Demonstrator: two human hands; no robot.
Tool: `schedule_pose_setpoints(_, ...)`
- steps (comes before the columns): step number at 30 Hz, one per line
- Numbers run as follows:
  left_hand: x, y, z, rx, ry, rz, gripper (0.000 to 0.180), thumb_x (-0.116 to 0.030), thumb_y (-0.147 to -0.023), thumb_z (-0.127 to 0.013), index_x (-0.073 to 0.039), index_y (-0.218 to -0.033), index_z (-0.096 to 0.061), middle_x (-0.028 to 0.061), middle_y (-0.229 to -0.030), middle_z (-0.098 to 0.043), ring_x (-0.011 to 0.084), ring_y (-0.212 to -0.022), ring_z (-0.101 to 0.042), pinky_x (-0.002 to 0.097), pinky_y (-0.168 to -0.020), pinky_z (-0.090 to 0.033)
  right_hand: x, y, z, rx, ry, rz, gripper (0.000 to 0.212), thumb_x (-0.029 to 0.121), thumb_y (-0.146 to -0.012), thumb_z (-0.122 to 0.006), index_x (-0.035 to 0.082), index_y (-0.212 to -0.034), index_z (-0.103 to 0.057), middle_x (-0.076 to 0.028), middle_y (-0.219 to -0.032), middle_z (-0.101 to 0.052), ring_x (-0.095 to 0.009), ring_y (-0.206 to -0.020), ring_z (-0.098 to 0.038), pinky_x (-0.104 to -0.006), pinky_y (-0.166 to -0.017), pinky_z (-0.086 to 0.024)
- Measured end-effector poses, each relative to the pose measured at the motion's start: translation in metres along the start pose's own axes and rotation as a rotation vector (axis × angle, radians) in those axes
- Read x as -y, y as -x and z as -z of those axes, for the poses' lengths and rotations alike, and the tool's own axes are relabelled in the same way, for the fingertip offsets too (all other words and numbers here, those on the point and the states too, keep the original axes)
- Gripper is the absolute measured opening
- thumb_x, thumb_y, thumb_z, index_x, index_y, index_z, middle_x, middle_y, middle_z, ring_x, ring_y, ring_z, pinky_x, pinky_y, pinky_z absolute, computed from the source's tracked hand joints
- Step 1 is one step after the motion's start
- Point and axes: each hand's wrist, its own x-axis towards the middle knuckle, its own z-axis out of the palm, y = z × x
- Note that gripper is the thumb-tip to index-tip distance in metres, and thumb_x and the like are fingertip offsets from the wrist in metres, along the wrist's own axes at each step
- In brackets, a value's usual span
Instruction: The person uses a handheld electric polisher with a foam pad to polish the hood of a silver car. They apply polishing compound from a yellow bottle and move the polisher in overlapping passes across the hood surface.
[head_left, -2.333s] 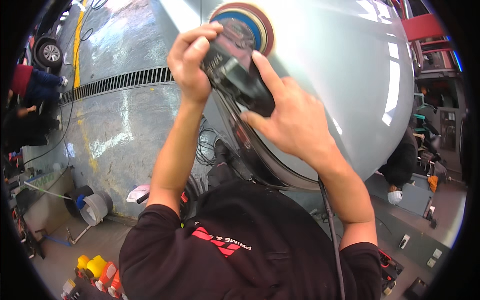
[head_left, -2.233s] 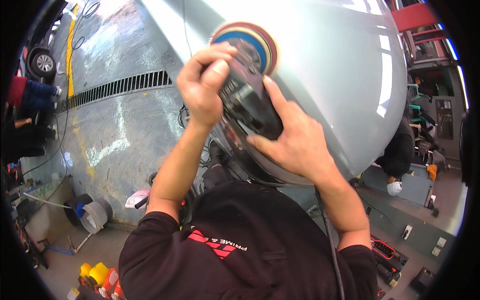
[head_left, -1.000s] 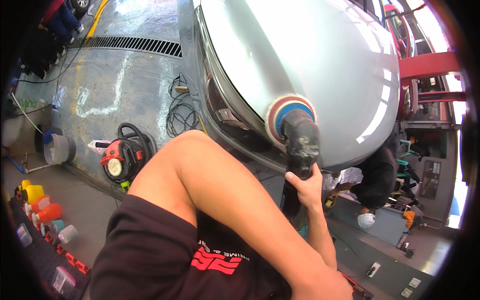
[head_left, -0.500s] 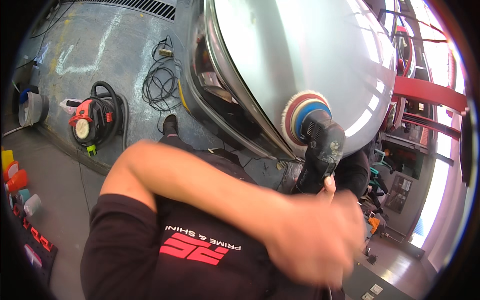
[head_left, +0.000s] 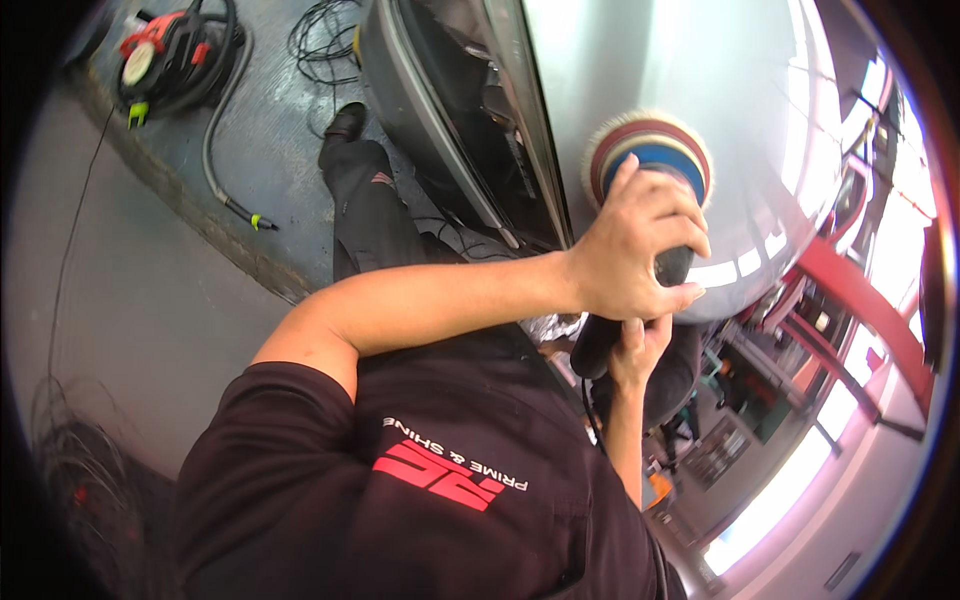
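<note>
My left hand (head_left: 640, 235) wraps over the head of a black polisher (head_left: 674, 266), fingers spread across its top beside the blue backing plate. Below it, my right hand (head_left: 640, 350) grips the polisher's handle, partly hidden behind the left hand and wrist. The round pad (head_left: 606, 128), with a pale fluffy rim and a maroon layer, lies against the glossy silver car panel (head_left: 740, 70). Whether the pad is spinning cannot be told. A power cord (head_left: 588, 405) hangs from the handle's end.
A black and red vacuum cleaner (head_left: 165, 60) stands on the floor at far left, its hose (head_left: 210, 150) trailing nearer. Coiled black cable (head_left: 318, 42) lies beside the car. Red metal beams (head_left: 870, 300) stand at right. Dark car trim (head_left: 455, 150) borders the panel.
My left hand has moved up from in front of the handle onto the polisher's head. The view has shifted, and the right hand now shows more fully on the handle.
</note>
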Motion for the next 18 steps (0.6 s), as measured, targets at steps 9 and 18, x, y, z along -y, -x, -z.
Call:
schedule_pose_setpoints(9,0.002,0.025,-0.034,-0.064,0.091,0.041,0.021,-0.012,-0.074,-0.085,-0.018,-0.089,-0.072,-0.0026,-0.112,-0.069,0.0245,-0.126,-0.059,0.0664,-0.122,-0.022,-0.052,0.04,0.03,0.275,-0.14,-0.277,0.08,0.024,-0.076,-0.095,-0.006,-0.139,-0.057,-0.011,-0.125,-0.069,-0.021,-0.111,-0.068,-0.0368,-0.098,-0.055)
schedule_pose_setpoints(18,0.001,0.097,-0.055,0.091,0.175,0.04,0.028,-0.014,-0.077,-0.083,-0.018,-0.104,-0.076,0.0052,-0.128,-0.063,0.033,-0.132,-0.051,0.0666,-0.12,-0.025,-0.115,0.092,0.076,0.196,0.028,-0.141,0.098,0.034,-0.081,-0.093,-0.004,-0.155,-0.041,-0.016,-0.146,-0.056,-0.027,-0.13,-0.059,-0.0421,-0.111,-0.049)
